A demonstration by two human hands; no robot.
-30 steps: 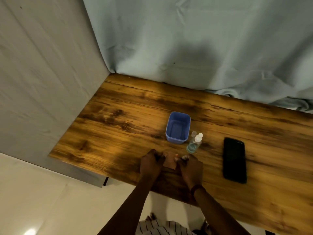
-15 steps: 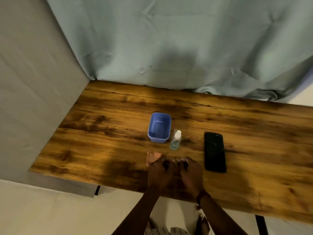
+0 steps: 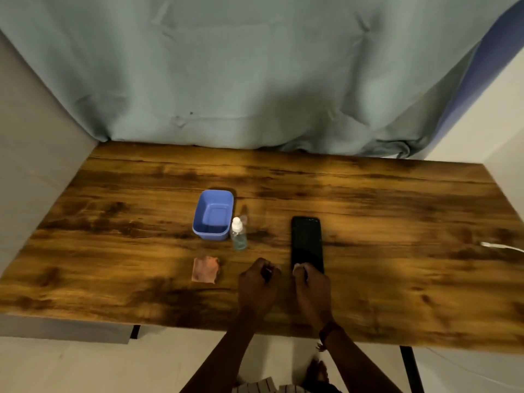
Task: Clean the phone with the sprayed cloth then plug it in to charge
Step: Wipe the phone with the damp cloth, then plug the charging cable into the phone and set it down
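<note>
The black phone (image 3: 307,241) lies flat, screen up, on the wooden table (image 3: 397,222), right of centre. My right hand (image 3: 312,287) has its curled fingers over the phone's near end. My left hand (image 3: 259,285) rests just left of it, fingers curled with nothing visible in them. The small pinkish cloth (image 3: 206,269) lies flat on the table to the left of both hands, apart from them. A small clear spray bottle (image 3: 238,236) with a white cap stands between the cloth and the phone.
A blue plastic tub (image 3: 214,214) stands beside the bottle, behind the cloth. A white charging cable end (image 3: 500,247) lies at the table's far right edge. A grey-green curtain (image 3: 255,80) hangs behind the table; walls close in on both sides.
Both hands have let go of the cloth, which now lies on the table, and have moved right. My right hand has reached the phone's near end. The view has shifted right.
</note>
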